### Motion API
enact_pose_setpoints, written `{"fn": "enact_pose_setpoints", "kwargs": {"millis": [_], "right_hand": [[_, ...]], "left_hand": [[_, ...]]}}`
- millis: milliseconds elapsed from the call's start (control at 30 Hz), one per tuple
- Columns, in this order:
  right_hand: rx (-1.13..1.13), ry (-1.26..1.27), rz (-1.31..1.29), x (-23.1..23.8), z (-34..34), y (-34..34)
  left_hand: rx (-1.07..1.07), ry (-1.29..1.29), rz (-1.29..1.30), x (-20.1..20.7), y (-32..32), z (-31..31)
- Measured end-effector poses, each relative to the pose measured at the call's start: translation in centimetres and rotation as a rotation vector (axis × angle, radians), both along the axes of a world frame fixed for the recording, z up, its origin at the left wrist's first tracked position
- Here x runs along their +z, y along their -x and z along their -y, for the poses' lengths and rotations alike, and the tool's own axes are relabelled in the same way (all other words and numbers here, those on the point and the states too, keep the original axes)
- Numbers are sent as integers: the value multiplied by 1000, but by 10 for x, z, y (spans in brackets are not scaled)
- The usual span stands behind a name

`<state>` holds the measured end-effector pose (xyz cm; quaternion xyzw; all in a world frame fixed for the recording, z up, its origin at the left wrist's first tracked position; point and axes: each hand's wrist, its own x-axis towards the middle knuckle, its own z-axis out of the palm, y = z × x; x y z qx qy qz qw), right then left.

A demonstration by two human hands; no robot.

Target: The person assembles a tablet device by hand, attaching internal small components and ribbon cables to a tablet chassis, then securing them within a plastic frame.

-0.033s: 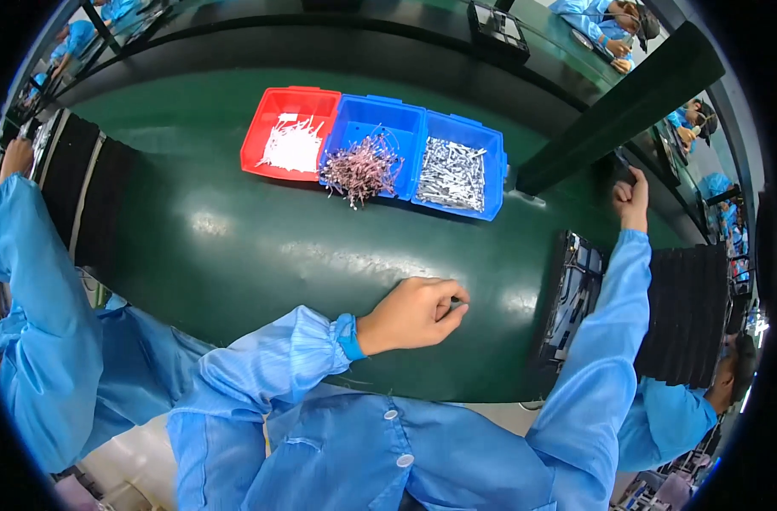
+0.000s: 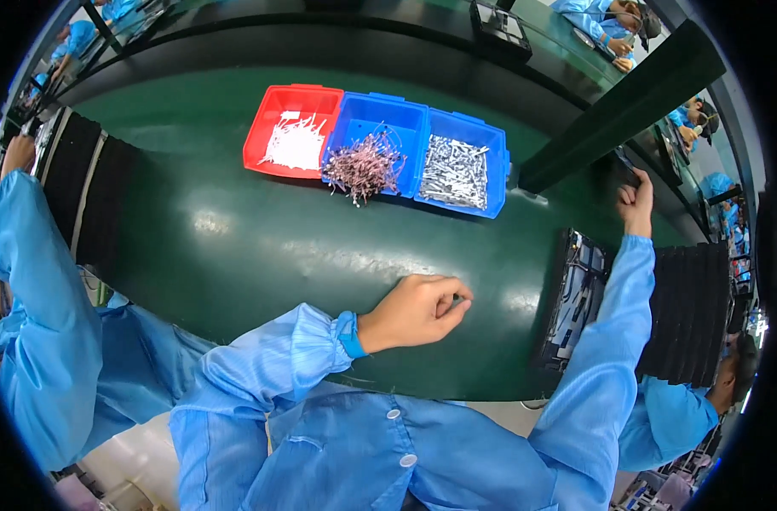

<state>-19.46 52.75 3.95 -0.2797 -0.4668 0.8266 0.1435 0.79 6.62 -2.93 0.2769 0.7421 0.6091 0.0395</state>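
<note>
My left hand [image 2: 416,311] rests low over the green bench in front of me. Its fingers are curled and the thumb lies close to the forefinger, with a small gap and nothing visible in it. Far to the right, my right hand [image 2: 635,204] is stretched out beyond a dark flat device [image 2: 576,298] that has an open interior. The right fingers are partly bent at a dark thin-edged thing [image 2: 624,162] beside the post; its kind cannot be made out. Between that device and a black stack [image 2: 682,315], my right forearm passes.
A red bin [image 2: 259,140] holds white strips. One blue bin [image 2: 371,111] has a tangle of brownish wires, another blue bin [image 2: 495,170] small silvery-white parts. A dark post [image 2: 618,106] slants at the right. More black stacked pieces [image 2: 94,196] stand left, beside a co-worker's arm [image 2: 43,247].
My right hand has shifted slightly to the right, and the edge of the dark thing by its fingers shows more. The left hand keeps its curled pose. The view has shifted a little.
</note>
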Motion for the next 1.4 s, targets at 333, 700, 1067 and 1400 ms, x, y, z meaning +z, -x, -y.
{"fn": "enact_pose_setpoints", "kwargs": {"millis": [333,700,1067,1400], "right_hand": [[67,-249,92,14,113,-279],[250,216,314,-46,271,-399],[1331,704,453,-46,305,-397],[681,-1575,-2,6,268,-238]], "left_hand": [[679,488,-708,40,51,66],[624,649,-874,37,69,66],[652,108,-391,34,82,74],[638,-111,-327,36,67,84]]}}
